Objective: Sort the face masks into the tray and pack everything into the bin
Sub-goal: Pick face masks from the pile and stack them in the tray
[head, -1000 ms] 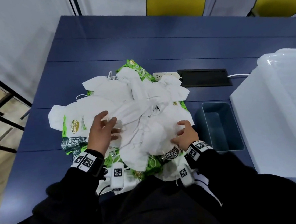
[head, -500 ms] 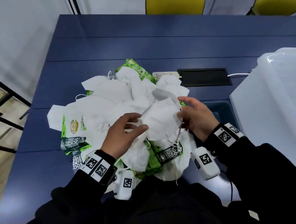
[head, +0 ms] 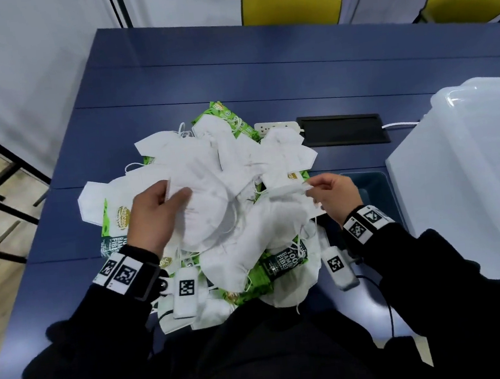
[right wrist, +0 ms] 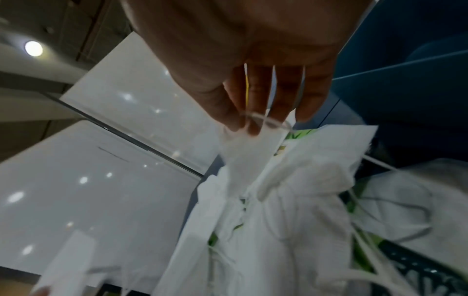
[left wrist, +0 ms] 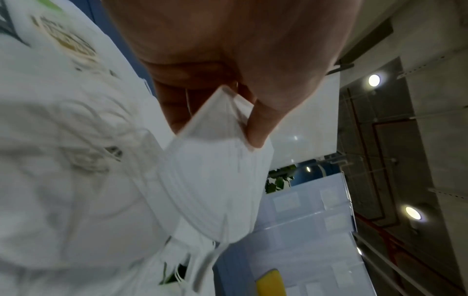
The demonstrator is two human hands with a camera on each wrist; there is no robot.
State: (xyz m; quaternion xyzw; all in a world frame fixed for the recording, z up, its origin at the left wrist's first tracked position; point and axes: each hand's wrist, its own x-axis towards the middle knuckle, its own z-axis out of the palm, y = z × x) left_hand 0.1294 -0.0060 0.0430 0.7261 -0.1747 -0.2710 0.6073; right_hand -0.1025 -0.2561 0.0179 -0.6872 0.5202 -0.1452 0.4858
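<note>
Blue desk [head: 261, 74]. Left to right:

Left hand [head: 153, 218], fingers pinching the edge of a stack of folded white face masks [head: 205, 212]; the left wrist view shows the thumb [left wrist: 260, 128] pressed on top of the stack [left wrist: 215, 180], other fingers underneath. The stack is lifted just over the heap.

Centre: loose heap of white masks [head: 233, 160] with tangled ear loops, lying over green-and-white packets [head: 119, 221], spread across the near half of the desk.

Right hand [head: 335, 195], fingers pinching a corner of one white mask [head: 286, 190] at the heap's right edge; the right wrist view shows thumb and fingertips [right wrist: 253, 122] closed on the fabric [right wrist: 248, 156].

Small blue-grey tray [head: 377, 182] just right of the heap, partly behind the right hand; the part that shows holds no masks.

Far right: large translucent bin [head: 462, 167], its contents not discernible.
</note>
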